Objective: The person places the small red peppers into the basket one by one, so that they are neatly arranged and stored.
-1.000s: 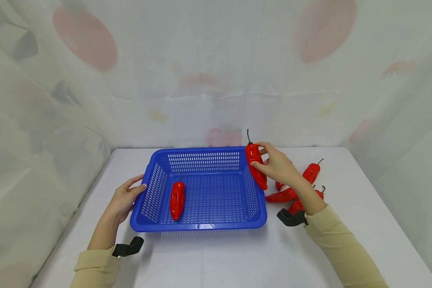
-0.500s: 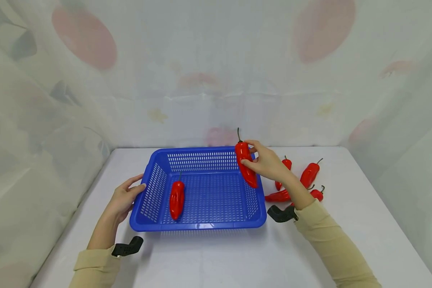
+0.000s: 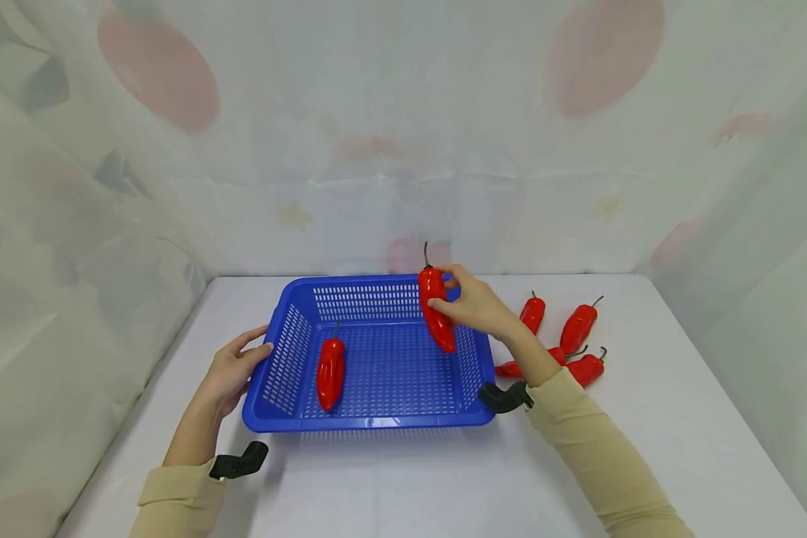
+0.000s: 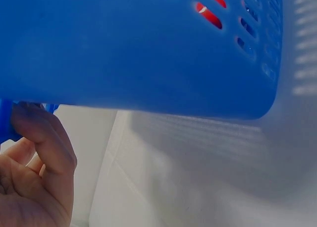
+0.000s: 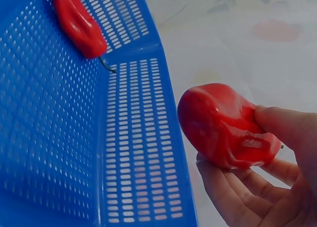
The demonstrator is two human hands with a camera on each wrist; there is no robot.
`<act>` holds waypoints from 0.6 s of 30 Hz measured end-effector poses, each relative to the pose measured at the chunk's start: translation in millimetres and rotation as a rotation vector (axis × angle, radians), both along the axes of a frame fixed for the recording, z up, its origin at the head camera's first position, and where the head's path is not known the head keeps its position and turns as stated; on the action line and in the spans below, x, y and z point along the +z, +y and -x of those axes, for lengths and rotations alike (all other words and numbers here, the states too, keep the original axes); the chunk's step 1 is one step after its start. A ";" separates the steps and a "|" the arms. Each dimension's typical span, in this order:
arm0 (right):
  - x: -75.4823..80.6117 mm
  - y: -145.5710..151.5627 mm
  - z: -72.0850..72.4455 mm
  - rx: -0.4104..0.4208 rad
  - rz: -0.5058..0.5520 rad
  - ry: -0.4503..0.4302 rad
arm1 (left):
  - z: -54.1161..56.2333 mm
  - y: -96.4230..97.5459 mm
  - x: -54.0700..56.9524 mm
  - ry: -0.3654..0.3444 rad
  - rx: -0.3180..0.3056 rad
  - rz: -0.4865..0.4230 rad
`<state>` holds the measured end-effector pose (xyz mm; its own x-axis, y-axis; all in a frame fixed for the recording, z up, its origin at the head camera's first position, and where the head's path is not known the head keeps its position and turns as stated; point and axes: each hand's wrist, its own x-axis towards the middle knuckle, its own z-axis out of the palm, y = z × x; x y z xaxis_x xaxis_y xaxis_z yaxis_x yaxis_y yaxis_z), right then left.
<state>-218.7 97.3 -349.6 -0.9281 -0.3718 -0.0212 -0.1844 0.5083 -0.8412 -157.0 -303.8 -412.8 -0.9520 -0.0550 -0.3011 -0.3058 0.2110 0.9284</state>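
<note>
My left hand grips the left rim of a blue plastic basket, and in the left wrist view its fingers curl at the rim beside the basket's outer wall. One red chili pepper lies inside, toward the basket's left end, stem pointing away. Above the right part of the basket, my right hand pinches a second red pepper between thumb and fingers. That pepper hangs tilted, its stem up. The right wrist view shows the held pepper end-on, with the other pepper in the basket behind.
Several more red peppers lie on the white table right of the basket, among them one at the far right and one nearer. My right forearm partly covers this group. A patterned white curtain stands behind the table.
My right hand has carried its pepper leftward, from the basket's right rim to over its inside. More of the peppers on the table now show. My left hand and the basket stay put.
</note>
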 end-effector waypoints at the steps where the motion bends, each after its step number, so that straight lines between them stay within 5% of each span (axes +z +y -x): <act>1: -0.3 -1.8 0.1 0.005 0.014 -0.013 | 0.0 -0.1 -0.1 0.000 0.001 -0.002; 18: -16.0 -33.4 10.7 0.052 0.114 -0.144 | -9.4 11.8 20.9 0.005 -0.012 -0.008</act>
